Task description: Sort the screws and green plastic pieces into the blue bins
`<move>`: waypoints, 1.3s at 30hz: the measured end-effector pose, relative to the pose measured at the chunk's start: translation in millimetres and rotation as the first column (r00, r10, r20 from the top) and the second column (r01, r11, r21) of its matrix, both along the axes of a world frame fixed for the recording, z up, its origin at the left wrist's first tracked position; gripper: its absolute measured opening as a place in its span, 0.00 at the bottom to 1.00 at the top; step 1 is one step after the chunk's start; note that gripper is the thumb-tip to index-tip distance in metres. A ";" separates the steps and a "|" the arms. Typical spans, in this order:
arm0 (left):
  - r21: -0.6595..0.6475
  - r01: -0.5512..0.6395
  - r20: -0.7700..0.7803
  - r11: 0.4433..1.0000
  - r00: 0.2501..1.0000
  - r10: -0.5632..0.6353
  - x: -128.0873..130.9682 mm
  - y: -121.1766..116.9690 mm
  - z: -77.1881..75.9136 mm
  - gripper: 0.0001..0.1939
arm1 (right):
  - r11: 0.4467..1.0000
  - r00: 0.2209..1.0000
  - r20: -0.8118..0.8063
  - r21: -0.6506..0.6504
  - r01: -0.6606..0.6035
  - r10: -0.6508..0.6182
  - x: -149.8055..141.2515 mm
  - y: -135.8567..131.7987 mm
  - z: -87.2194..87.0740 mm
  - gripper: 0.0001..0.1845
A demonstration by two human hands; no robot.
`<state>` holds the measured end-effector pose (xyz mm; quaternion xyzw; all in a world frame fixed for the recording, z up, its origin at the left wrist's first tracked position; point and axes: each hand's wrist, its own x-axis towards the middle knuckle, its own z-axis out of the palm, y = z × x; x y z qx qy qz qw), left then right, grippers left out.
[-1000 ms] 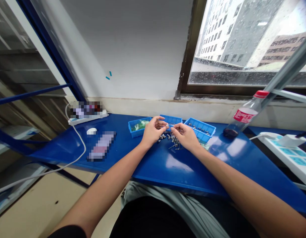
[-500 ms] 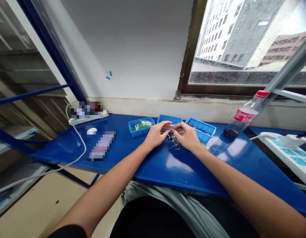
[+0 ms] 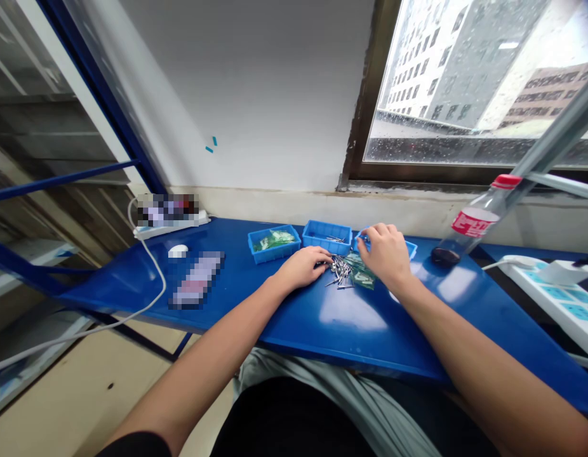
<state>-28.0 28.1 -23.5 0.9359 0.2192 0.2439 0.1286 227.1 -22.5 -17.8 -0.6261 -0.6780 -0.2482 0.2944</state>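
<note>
My left hand (image 3: 304, 266) lies low on the table at the left edge of a loose pile of thin metal pins (image 3: 341, 271), which look like rivets. Its fingers and thumb are bent but apart, with the tips touching the pile. Over the right blue bin (image 3: 412, 250), my right hand (image 3: 385, 252) is raised with thumb and forefinger curled together; what lies between them is too small to make out. This hand hides most of that bin. A green-tinted clear plastic bag (image 3: 363, 274) lies against the pile's right side.
The middle blue bin (image 3: 326, 236) holds a few pins, and the left blue bin (image 3: 273, 245) holds green-and-clear packets. A red-capped bottle (image 3: 475, 222) and power strip (image 3: 555, 292) stand right. On the left are a white mouse-like object (image 3: 178, 251) and a cable (image 3: 153, 266).
My hands were close together above the pile. The right hand has moved right and up over the right bin, uncovering the plastic bag; the left has lowered to the pile's edge.
</note>
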 end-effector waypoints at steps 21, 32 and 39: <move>-0.037 -0.104 0.072 0.994 0.992 0.106 -2.7 1.6 0.6 0.19 | 0.824 0.787 -0.278 0.030 -0.566 0.551 -50.1 -10.8 -2.8 0.13; -0.146 -0.158 0.313 0.977 0.929 0.197 0.2 -4.4 8.3 0.18 | 0.827 0.779 -0.332 0.008 -0.562 0.532 -51.6 -10.8 -4.2 0.12; -0.417 -0.009 0.495 0.909 0.836 0.236 5.5 -3.3 6.9 0.14 | 0.819 0.740 -0.432 -0.005 -0.574 0.516 -53.0 -10.3 -7.6 0.14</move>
